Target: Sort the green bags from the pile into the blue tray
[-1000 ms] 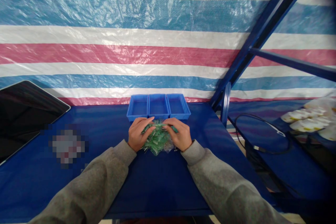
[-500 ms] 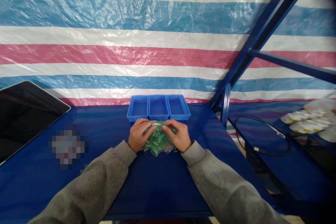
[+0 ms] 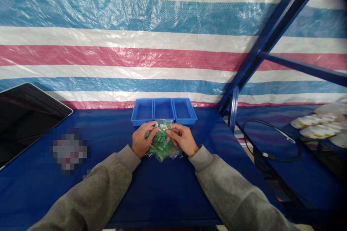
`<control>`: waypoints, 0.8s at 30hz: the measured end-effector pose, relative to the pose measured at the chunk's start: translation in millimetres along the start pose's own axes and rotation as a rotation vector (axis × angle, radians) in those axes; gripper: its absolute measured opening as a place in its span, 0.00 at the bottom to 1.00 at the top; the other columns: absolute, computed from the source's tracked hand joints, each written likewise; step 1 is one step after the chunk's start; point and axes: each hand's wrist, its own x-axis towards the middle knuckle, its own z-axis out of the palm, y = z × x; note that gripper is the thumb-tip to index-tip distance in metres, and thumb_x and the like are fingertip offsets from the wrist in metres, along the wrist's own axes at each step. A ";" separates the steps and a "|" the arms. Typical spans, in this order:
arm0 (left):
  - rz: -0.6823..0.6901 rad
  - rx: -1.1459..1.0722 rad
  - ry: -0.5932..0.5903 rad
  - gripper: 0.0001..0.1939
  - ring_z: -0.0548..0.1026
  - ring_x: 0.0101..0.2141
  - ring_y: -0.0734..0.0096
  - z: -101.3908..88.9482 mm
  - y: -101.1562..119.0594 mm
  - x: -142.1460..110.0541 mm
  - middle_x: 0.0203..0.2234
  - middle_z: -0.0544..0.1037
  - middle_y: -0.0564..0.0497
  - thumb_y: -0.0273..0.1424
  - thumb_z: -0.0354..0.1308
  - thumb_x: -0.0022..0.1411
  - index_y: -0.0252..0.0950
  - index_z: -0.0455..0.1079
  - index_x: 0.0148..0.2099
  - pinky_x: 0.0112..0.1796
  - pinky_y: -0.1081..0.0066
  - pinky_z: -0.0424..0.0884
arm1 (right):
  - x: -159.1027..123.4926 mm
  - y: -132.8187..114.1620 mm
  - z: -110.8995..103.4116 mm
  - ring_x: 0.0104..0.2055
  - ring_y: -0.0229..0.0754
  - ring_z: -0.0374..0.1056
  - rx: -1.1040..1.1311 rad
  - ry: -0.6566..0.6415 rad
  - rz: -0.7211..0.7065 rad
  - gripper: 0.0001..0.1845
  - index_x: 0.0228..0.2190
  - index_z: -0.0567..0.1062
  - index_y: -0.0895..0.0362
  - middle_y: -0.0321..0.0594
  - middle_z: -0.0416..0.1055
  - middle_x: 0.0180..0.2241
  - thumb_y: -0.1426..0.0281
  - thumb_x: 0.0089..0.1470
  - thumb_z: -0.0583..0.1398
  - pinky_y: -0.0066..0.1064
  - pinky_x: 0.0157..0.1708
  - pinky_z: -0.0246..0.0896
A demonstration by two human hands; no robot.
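A small clear plastic bag (image 3: 164,122) with pale and greenish bits inside stands raised between my hands, its top reaching toward the blue trays. My left hand (image 3: 141,139) pinches its left edge with fingers and thumb. On the other side my right hand (image 3: 184,139) is closed at the bag's lower right. Beneath both hands lies a heap of green pieces in clear wrapping (image 3: 162,147), with thin pale bits sticking out; the single items are too small to make out.
Three joined blue trays (image 3: 164,121) stand just beyond my hands on the blue table (image 3: 162,195). A dark screen (image 3: 24,115) leans at the left, near a pixelated patch. To the right are a blue metal frame (image 3: 233,110), a black cable (image 3: 244,133) and white-and-yellow items (image 3: 316,130).
The clear bag, earlier low and mostly covered by my fingers, now shows upright between my hands. My right fingers have shifted slightly down and left.
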 end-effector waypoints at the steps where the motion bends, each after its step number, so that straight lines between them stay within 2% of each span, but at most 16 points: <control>1: -0.005 -0.002 0.004 0.07 0.76 0.35 0.70 0.1 -0.1 -0.3 0.34 0.78 0.48 0.30 0.57 0.58 0.34 0.70 0.39 0.40 0.70 0.73 | 0.7 0.3 0.1 0.13 0.29 0.52 0.037 0.004 0.013 0.16 0.31 0.70 0.58 0.33 0.69 0.20 0.57 0.49 0.60 0.23 0.13 0.46; 7: -0.040 -0.032 -0.071 0.08 0.75 0.35 0.69 -2.3 0.9 0.7 0.34 0.77 0.47 0.30 0.55 0.60 0.33 0.69 0.41 0.40 0.67 0.72 | 3.4 -1.7 -0.8 0.12 0.28 0.52 0.117 0.081 0.036 0.16 0.28 0.71 0.58 0.31 0.68 0.17 0.57 0.46 0.62 0.22 0.11 0.44; 12: -0.067 -0.043 -0.061 0.11 0.73 0.34 0.70 -2.6 -1.2 2.2 0.32 0.75 0.48 0.30 0.55 0.60 0.34 0.67 0.45 0.39 0.68 0.71 | 5.7 -0.9 -3.6 0.12 0.27 0.54 0.204 0.157 0.068 0.14 0.26 0.70 0.59 0.31 0.68 0.17 0.60 0.46 0.63 0.20 0.11 0.43; 14: -0.057 -0.030 -0.075 0.09 0.73 0.34 0.70 -2.3 -1.6 2.6 0.32 0.75 0.48 0.30 0.54 0.60 0.34 0.68 0.43 0.39 0.68 0.71 | 6.7 0.3 -4.4 0.13 0.28 0.57 0.260 0.182 0.089 0.14 0.26 0.70 0.58 0.32 0.69 0.18 0.60 0.46 0.63 0.20 0.11 0.46; 19: -0.015 -0.029 -0.123 0.07 0.73 0.37 0.69 -2.1 -0.6 4.4 0.34 0.75 0.47 0.29 0.52 0.61 0.35 0.70 0.41 0.41 0.67 0.70 | 8.9 1.9 -6.0 0.19 0.33 0.68 0.400 0.178 0.170 0.16 0.32 0.71 0.59 0.40 0.75 0.28 0.61 0.43 0.65 0.23 0.18 0.62; 24: 0.024 -0.048 -0.143 0.07 0.73 0.37 0.70 -1.5 -0.4 5.8 0.34 0.75 0.47 0.28 0.52 0.61 0.35 0.70 0.41 0.41 0.68 0.70 | 9.2 1.5 -8.6 0.26 0.36 0.72 0.455 0.162 0.247 0.17 0.37 0.72 0.59 0.44 0.76 0.33 0.64 0.45 0.64 0.24 0.24 0.68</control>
